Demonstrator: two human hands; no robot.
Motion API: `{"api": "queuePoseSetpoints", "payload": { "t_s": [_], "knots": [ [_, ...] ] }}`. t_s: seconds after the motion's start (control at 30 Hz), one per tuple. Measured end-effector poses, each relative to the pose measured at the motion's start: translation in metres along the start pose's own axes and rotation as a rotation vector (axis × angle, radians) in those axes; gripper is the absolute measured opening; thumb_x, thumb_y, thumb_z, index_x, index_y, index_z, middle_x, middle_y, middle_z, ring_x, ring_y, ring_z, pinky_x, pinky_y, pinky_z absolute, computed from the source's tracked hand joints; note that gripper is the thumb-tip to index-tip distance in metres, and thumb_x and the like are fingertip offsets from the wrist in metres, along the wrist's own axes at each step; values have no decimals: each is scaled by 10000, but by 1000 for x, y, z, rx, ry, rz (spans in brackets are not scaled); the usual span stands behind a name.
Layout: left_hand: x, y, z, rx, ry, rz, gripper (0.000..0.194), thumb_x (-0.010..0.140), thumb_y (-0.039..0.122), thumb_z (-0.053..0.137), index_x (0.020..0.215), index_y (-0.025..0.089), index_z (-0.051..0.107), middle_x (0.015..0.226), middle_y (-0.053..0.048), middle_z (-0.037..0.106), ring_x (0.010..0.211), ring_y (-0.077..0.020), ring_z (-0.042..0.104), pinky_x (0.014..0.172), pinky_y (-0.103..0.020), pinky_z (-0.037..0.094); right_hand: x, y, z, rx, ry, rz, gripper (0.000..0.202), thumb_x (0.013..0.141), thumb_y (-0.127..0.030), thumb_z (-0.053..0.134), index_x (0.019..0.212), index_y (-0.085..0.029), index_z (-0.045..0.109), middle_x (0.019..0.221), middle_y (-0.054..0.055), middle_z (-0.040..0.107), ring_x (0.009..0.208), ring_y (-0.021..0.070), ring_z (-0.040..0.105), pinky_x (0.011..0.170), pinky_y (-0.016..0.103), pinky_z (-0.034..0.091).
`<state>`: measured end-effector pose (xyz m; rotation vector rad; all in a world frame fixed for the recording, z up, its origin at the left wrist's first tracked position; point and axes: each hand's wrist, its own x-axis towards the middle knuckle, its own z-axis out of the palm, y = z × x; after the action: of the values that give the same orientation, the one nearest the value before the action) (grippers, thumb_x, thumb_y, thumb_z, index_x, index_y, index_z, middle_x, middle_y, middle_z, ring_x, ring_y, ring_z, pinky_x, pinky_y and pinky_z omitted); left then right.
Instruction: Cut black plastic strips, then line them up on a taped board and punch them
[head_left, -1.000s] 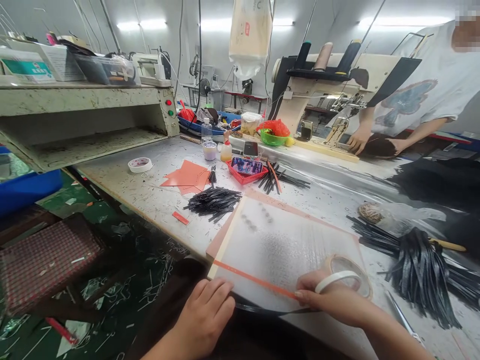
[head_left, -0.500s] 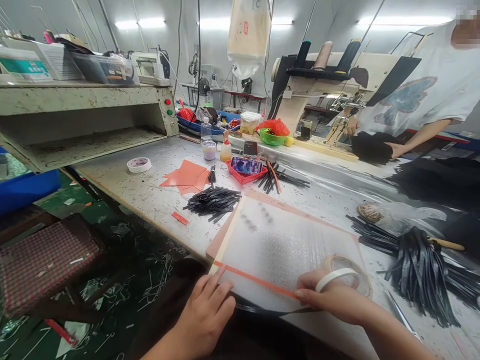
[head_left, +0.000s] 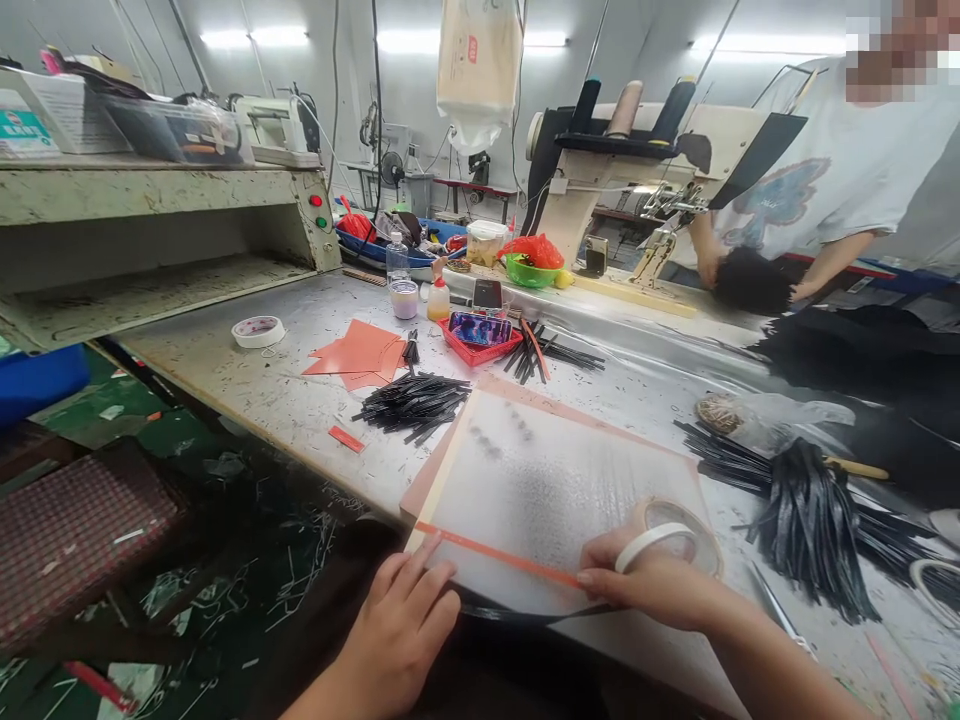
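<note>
The right hand covers one end of the orange strip; the hanging bag is cut off above, the checked stool at left

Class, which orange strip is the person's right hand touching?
The long strip across the pale board; the right hand touches its end. The short strip lies on the table, while a third strip rests among black strips.

Sewing workshop. Industrial sewing machine with thread spools on top; metal-topped worktable bearing bundled black strips; scraps litter the green floor; tube lights overhead.
</note>
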<state>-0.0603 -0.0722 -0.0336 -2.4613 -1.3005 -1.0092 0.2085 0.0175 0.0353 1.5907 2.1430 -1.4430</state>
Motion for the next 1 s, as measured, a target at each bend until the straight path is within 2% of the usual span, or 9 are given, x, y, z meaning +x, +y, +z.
{"api": "queuePoseSetpoints", "payload": {
  "t_s": [0.2, 0.47, 0.63, 0.83, 1.0],
  "knots": [
    [0, 0, 2, 117, 22, 42, 293, 882, 121, 329, 797, 167, 606, 935, -38, 673, 855, -192, 533, 780, -311, 328, 2, 2, 0, -15, 8, 5, 184, 742, -298, 515, 613, -173, 558, 606, -16, 501, 584, 117, 449, 524, 222, 303],
    [0, 2, 1, 159, 11, 78, 303, 880, 114, 329, 776, 167, 608, 952, -42, 679, 888, -189, 518, 794, -315, 331, -1, -2, -1, -58, 18, 2, 186, 742, -297, 513, 612, -175, 566, 609, -17, 494, 594, 121, 446, 536, 230, 305],
    [6, 4, 1, 179, -22, 96, 287, 879, 128, 342, 734, 174, 587, 1067, -26, 656, 912, -187, 511, 804, -318, 322, -1, -2, -1, -42, 15, 3, 185, 747, -291, 511, 622, -177, 587, 634, -11, 526, 616, 125, 473, 547, 227, 323],
    [8, 3, 5, 200, -84, 123, 232, 833, 111, 374, 722, 184, 564, 1145, -42, 619, 962, -189, 495, 817, -325, 302, -1, -4, -2, -26, 23, 14, 162, 739, -255, 521, 623, -170, 596, 642, -5, 560, 624, 126, 501, 551, 221, 337],
    [5, 3, 7, 206, -88, 131, 206, 805, 110, 389, 725, 188, 563, 1140, -49, 619, 979, -193, 488, 833, -329, 293, 1, -1, -1, -23, 24, 2, 166, 744, -263, 524, 638, -169, 611, 637, -4, 570, 612, 124, 503, 542, 218, 339]
  ]
}}
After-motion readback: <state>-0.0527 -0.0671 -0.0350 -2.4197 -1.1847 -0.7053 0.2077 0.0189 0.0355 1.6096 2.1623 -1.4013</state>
